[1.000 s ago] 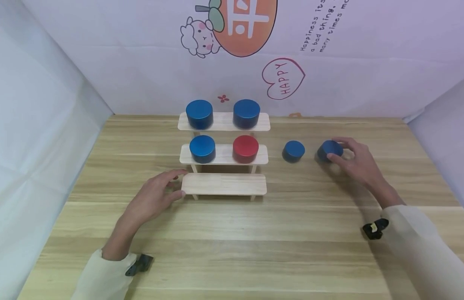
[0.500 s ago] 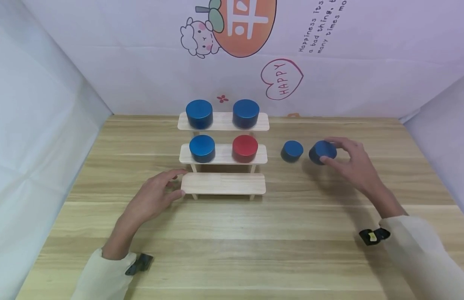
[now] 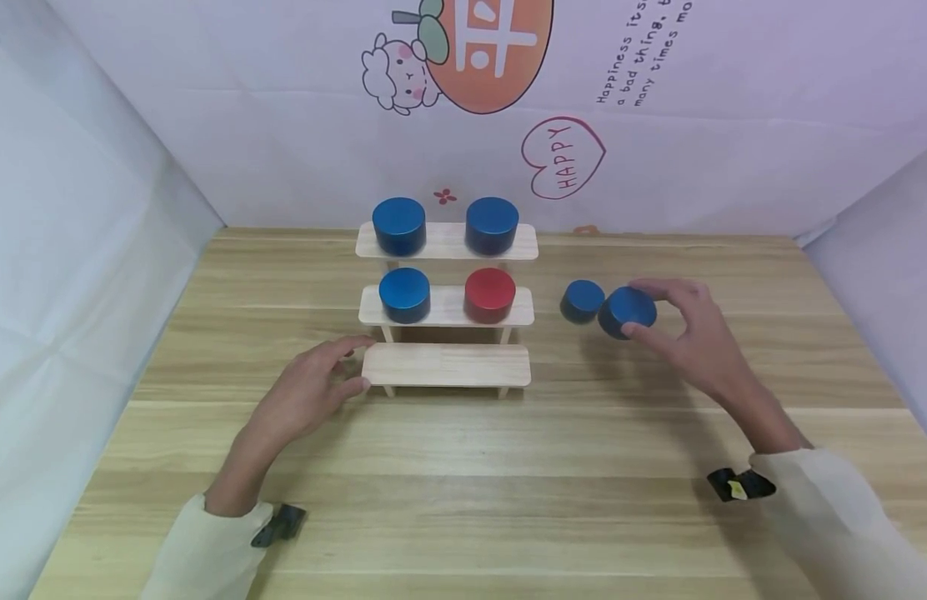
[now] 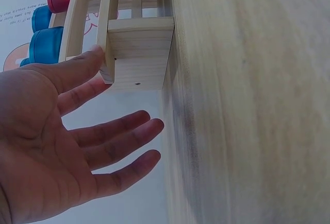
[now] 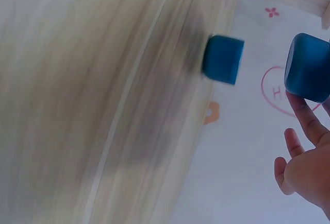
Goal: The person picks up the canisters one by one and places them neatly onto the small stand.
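Note:
A three-tier wooden display stand [image 3: 446,367] stands at the back middle of the table. My left hand [image 3: 302,396] holds the left end of its lowest board between thumb and forefinger; the other fingers hang free in the left wrist view. Right of the stand, my right hand [image 3: 692,342] grips a blue round block [image 3: 628,311] between thumb and fingers. That block [image 5: 309,68] hangs above the table in the right wrist view. Close to its left, a smaller blue round block [image 3: 582,301] stands on the tabletop.
Two blue blocks, one of them the left block [image 3: 399,227], sit on the top board. On the middle board are a blue block [image 3: 405,296] and a red block [image 3: 489,296]. A printed white cloth [image 3: 681,167] hangs behind the wooden table [image 3: 463,500].
My right hand has lifted the blue block and carried it left and slightly nearer, up beside the smaller blue block. My left hand stays at the stand.

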{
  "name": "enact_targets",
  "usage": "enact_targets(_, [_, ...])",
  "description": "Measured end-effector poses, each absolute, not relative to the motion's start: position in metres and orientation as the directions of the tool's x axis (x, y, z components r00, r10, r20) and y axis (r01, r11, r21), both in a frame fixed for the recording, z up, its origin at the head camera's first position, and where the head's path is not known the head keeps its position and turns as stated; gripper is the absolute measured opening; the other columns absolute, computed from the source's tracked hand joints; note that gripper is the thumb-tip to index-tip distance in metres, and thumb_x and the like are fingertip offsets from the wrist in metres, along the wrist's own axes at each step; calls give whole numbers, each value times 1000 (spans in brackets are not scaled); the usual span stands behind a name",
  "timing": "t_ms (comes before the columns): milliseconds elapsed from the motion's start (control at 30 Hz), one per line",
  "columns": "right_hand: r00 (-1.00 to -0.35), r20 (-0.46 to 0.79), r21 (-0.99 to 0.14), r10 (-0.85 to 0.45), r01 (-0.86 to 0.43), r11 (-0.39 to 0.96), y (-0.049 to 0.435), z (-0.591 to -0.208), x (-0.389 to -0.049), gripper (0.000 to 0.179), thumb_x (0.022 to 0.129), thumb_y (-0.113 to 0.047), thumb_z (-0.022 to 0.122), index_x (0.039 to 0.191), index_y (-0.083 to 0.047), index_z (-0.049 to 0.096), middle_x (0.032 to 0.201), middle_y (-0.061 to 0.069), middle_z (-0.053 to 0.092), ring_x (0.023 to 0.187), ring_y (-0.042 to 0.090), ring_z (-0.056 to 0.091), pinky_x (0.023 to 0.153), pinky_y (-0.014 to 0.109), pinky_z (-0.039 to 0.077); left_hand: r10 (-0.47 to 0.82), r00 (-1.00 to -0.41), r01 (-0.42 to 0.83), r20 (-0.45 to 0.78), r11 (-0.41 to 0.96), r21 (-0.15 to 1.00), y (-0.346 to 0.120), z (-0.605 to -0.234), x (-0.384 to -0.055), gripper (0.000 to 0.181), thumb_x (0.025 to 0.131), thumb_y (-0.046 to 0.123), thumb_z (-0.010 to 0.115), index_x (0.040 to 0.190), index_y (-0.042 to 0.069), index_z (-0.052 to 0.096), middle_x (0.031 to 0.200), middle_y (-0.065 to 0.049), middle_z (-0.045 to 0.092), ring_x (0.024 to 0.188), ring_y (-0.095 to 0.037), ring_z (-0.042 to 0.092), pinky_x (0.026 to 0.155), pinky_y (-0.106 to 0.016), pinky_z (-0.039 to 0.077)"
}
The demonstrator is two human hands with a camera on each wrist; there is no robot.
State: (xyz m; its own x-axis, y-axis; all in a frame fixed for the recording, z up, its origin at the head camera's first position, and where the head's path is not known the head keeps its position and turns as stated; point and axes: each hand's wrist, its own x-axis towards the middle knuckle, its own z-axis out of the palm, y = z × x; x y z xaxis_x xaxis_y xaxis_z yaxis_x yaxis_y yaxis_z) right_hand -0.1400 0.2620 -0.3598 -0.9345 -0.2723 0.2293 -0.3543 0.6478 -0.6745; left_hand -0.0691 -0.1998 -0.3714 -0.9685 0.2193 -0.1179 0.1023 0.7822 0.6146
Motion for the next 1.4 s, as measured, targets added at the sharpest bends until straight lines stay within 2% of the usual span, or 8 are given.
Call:
enact_targets(333, [-907, 262, -674, -329, -416, 610, 239, -348, -120, 49, 86, -17, 80, 132, -10, 64, 128, 11, 61, 123, 30, 39, 94, 62, 29, 222, -969, 113, -104, 781, 614, -200, -372, -69, 54, 92, 9, 73, 142, 7, 53, 138, -18, 57, 110, -37, 61, 86, -52, 52])
enact_targets(567, [-898, 241, -691, -368, -425, 585, 222, -345, -108, 49, 85, -16, 81, 131, -14, 65, 131, 7, 59, 126, 29, 40, 95, 59, 34, 217, -971, 110, -102, 782, 614, -200, -373, -68, 54, 92, 9, 73, 142, 7, 53, 139, -18, 56, 113, -38, 61, 89, -54, 51])
enact_targets(900, [-889, 224, -676, -398, -436, 594, 196, -345, -98, 50, 86, -23, 81, 132, -16, 64, 134, 7, 57, 129, 33, 40, 95, 68, 36, 215, -972, 115, -92, 781, 614, -200, -374, -67, 54, 92, 9, 73, 142, 6, 53, 142, -18, 54, 121, -39, 57, 96, -57, 46])
enact_targets(1200, [-885, 229, -650, -405, -449, 613, 172, -349, -87, 54, 83, -27, 83, 132, -15, 64, 132, 7, 59, 129, 33, 41, 94, 66, 39, 211, -974, 119, -80, 782, 612, -200, -376, -66, 53, 92, 9, 74, 141, 7, 54, 140, -18, 56, 118, -39, 59, 93, -56, 48])
enact_targets(1400, [-894, 220, -681, -389, -427, 595, 156, -351, -80, 55, 84, -26, 82, 134, -15, 62, 133, 5, 60, 129, 30, 40, 92, 64, 42, 211, -975, 128, -73, 794, 595, -199, -375, -66, 53, 92, 9, 74, 141, 7, 54, 141, -17, 56, 126, -40, 53, 98, -58, 45])
